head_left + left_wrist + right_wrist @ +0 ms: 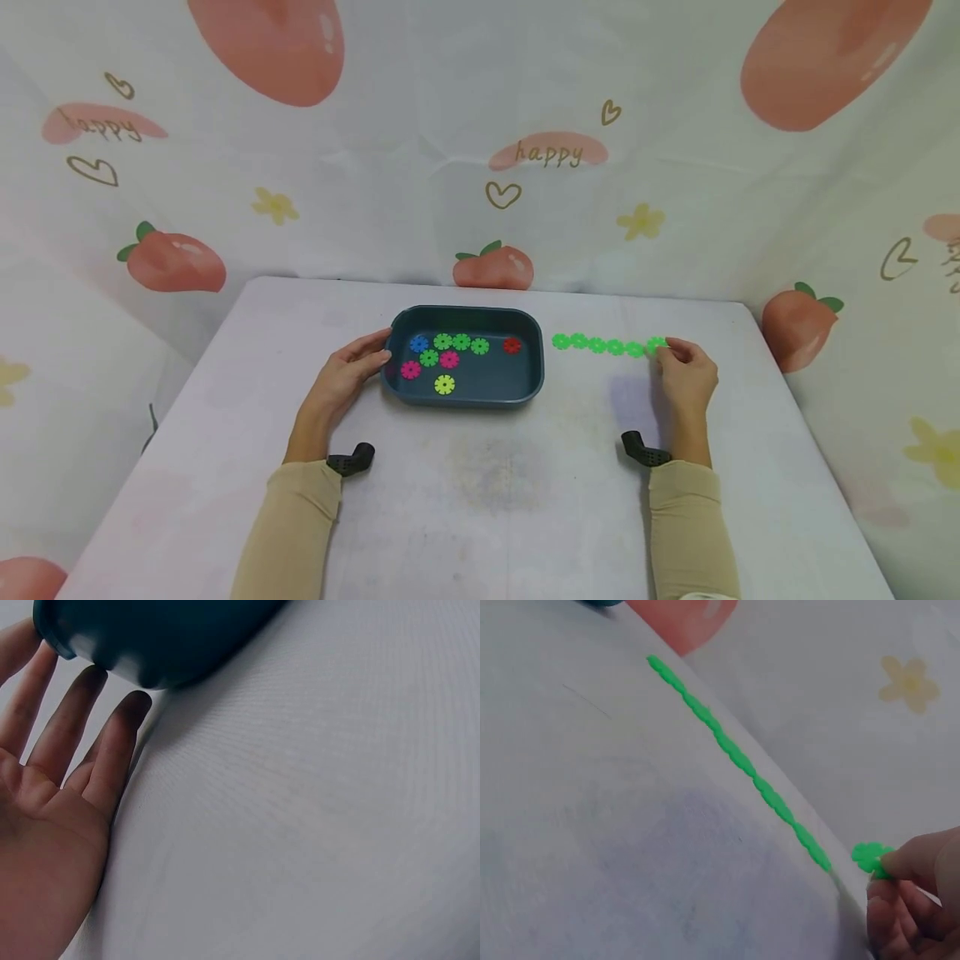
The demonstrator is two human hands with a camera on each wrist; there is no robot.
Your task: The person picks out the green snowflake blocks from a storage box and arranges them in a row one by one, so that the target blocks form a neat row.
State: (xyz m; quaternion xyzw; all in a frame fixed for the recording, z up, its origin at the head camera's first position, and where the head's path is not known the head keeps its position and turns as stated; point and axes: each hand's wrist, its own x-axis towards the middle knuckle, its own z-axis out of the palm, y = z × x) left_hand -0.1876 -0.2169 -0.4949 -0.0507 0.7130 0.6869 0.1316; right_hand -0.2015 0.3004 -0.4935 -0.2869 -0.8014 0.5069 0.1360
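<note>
My left hand point(347, 377) holds the left end of a dark blue-green tray point(480, 400), its thumb at the rim. In the left wrist view the fingers point(116, 750) reach to the tray's outer wall. Between thumb and fingertips, my right hand point(688, 377) pinches a green notched plastic disc point(870, 856). That disc is just off the right end of a row of similar green discs point(597, 345) lying on the table. Inside the tray are green discs point(461, 342), pink discs point(410, 369), a blue disc point(418, 343), a yellow disc point(445, 384) and a red disc point(512, 345).
The white table point(495, 533) has its back edge just behind the tray and the row. A pale cloth point(405, 167) printed with peaches and hearts hangs behind it. A black wrist mount point(352, 459) sits on the left wrist, another black mount point(643, 450) on the right.
</note>
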